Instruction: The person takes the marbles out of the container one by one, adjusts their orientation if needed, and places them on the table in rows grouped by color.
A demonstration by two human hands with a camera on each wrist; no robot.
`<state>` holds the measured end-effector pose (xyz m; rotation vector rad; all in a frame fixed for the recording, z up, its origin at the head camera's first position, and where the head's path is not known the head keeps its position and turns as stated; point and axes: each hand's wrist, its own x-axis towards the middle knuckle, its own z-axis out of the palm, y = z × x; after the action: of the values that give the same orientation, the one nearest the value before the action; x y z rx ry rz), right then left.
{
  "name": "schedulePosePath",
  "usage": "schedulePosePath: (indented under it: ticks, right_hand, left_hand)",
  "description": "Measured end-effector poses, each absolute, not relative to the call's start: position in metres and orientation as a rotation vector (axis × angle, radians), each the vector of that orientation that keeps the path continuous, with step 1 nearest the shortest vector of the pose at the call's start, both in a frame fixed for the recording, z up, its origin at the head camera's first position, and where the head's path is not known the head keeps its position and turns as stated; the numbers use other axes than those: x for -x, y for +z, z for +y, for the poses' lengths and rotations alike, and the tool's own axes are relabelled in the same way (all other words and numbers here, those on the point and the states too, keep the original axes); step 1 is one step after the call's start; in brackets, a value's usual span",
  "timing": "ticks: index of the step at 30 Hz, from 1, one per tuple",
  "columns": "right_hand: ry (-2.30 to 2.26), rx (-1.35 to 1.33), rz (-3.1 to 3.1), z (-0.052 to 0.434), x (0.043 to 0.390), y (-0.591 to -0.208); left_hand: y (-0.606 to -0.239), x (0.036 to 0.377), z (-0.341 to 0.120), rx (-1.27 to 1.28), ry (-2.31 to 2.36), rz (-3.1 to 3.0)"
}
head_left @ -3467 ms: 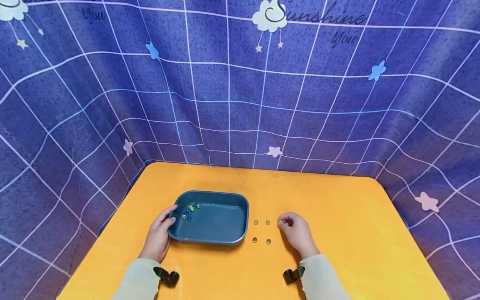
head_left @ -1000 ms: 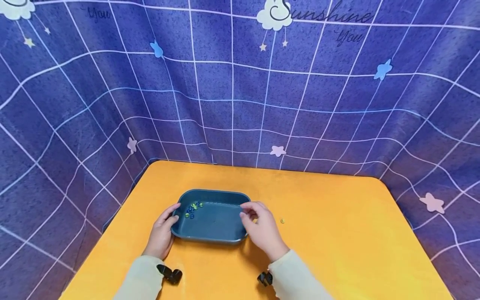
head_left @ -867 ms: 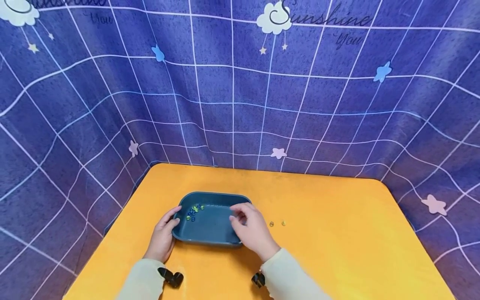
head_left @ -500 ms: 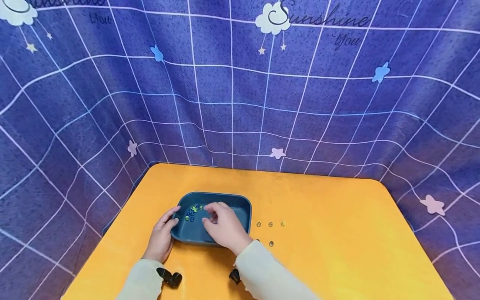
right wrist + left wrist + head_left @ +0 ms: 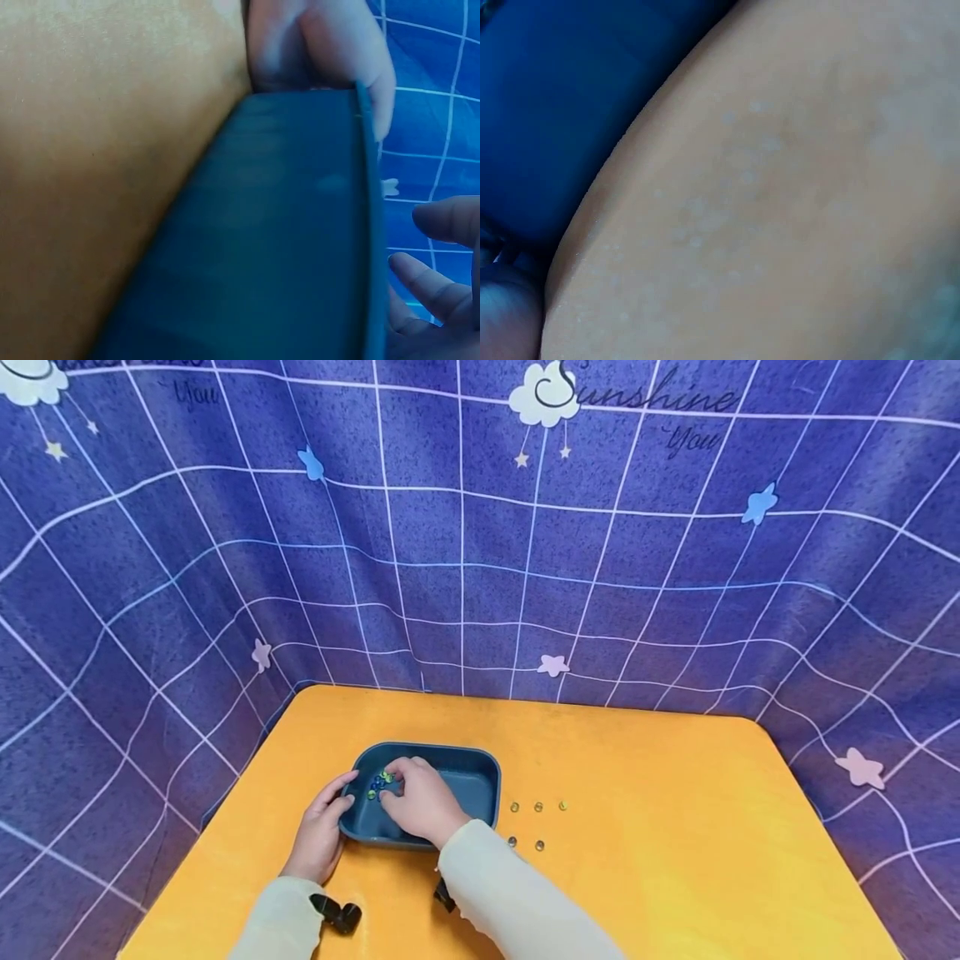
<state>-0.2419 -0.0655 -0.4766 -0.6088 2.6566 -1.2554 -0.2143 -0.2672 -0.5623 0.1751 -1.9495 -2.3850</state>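
Note:
A dark teal rectangular tray [image 5: 474, 789] sits on the table, with several small blue and yellow-green glass marbles [image 5: 378, 783] gathered at its left end. My left hand [image 5: 317, 839] grips the tray's left side, thumb over the rim. Inside the tray, my right hand [image 5: 426, 803] reaches to the marbles, its thumb and forefinger parted on either side of the nearest ones. The right wrist view shows the spread fingers [image 5: 435, 289] beyond the tray's wall [image 5: 300, 225]. In the left wrist view, the tray's blue side [image 5: 577, 97] and a bit of the hand [image 5: 510, 311] show.
Right of the tray, several glass marbles lie spaced out on the yellow table [image 5: 675, 827]: a back row ending in a yellowish marble [image 5: 563, 806], and a front row with a greyish marble [image 5: 540, 845]. A purple-blue grid-patterned curtain [image 5: 480, 527] surrounds the table's back and sides.
My right hand has let go of the yellowish marble at the back row's right end, then moved left over the tray to the marbles. My left hand keeps its grip.

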Motion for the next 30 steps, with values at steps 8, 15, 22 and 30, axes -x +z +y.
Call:
schedulePosePath:
  ticks: [8,15,22,30]
  right_hand:
    - [-1.171,0.580,2.669,-0.077,0.249,-0.489]
    - [-1.045,0.535,2.697,-0.085,0.252,-0.501]
    - [-0.912,0.555,2.743,-0.093,0.254,-0.511]
    - [-0.828,0.557,2.771,-0.096,0.255,-0.515]
  left_hand:
    - [-0.562,0.214,-0.268,-0.180,-2.386,-1.949]
    - [-0.562,0.215,-0.268,-0.168,-2.389,-1.952]
    - [-0.562,0.214,-0.268,-0.171,-2.385,-1.959]
    - [-0.563,0.214,-0.269,-0.154,-2.398,-1.948]
